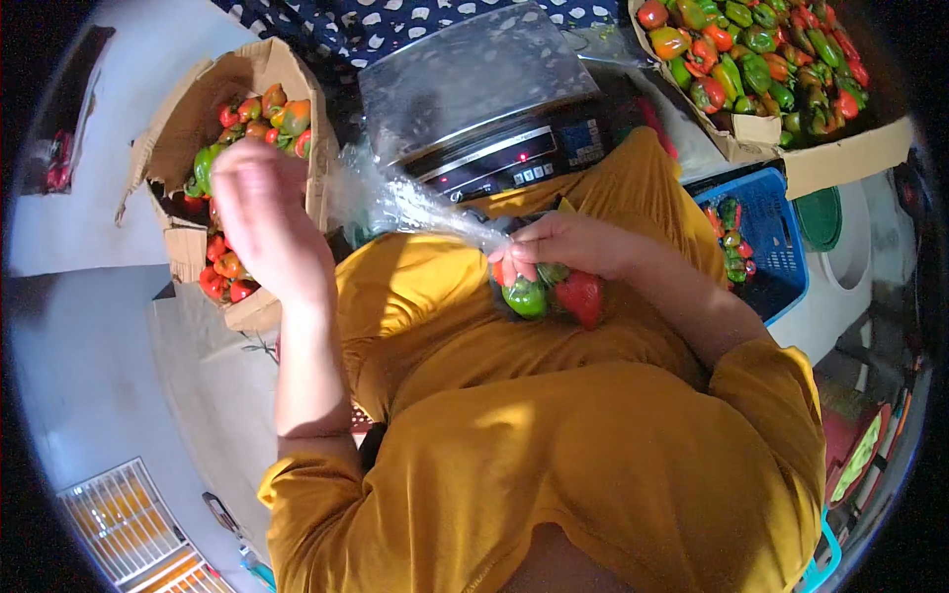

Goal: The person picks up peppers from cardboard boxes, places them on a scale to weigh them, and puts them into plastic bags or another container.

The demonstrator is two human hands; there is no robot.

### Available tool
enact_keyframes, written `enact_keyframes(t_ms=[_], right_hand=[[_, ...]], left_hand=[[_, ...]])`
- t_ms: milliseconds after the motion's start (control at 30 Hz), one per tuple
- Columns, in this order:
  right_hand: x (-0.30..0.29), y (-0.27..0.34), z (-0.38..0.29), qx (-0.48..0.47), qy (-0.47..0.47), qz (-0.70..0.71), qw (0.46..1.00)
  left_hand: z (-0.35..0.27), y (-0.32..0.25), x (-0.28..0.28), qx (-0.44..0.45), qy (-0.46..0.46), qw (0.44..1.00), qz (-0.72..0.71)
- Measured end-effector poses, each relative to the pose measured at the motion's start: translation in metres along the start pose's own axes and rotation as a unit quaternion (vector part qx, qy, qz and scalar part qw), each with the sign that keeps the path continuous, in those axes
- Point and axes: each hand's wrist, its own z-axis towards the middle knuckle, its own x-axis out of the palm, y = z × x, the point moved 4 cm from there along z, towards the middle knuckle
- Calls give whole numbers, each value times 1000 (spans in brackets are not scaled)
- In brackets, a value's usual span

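My right hand [567, 243] pinches the gathered neck of a clear plastic bag [426, 211] above my lap. Red and green peppers [526, 298] sit in the bag's lower part, below my fingers. The bag's loose upper part spreads to the left. My left hand [259, 200] is raised and blurred, in front of an open cardboard box [194, 248] of red, orange and green peppers [289, 117]. Whether its fingers hold anything cannot be made out. Beyond my lap stands a digital scale [478, 81] with a metal platform and lit red digits.
A larger cardboard box [845, 159] full of peppers stands at the upper right. Below it is a blue plastic basket [787, 244] holding small bags of peppers, beside a green lid [820, 219]. A white wire rack [122, 519] is at the lower left.
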Motion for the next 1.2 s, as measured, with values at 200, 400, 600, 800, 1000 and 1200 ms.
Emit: enact_keyframes(t_ms=[200, 400, 600, 800, 1000, 1200], right_hand=[[13, 32, 5, -53, -64, -84, 993], [1, 6, -6, 96, -1, -29, 995], [27, 19, 13, 82, 208, -55, 973], [38, 2, 27, 128, 249, 2, 960], [30, 25, 12, 89, 128, -74, 985], [11, -21, 8, 111, 82, -36, 990]], left_hand=[[-72, -22, 82, 214, 508, 758, 347], [-78, -13, 72, 146, 614, 718, 294], [-81, -23, 74, 270, 599, 720, 223], [-88, -5, 68, 300, 579, 724, 224], [-85, 5, 66, 286, 581, 729, 221], [-100, 27, 59, 269, 514, 770, 266]])
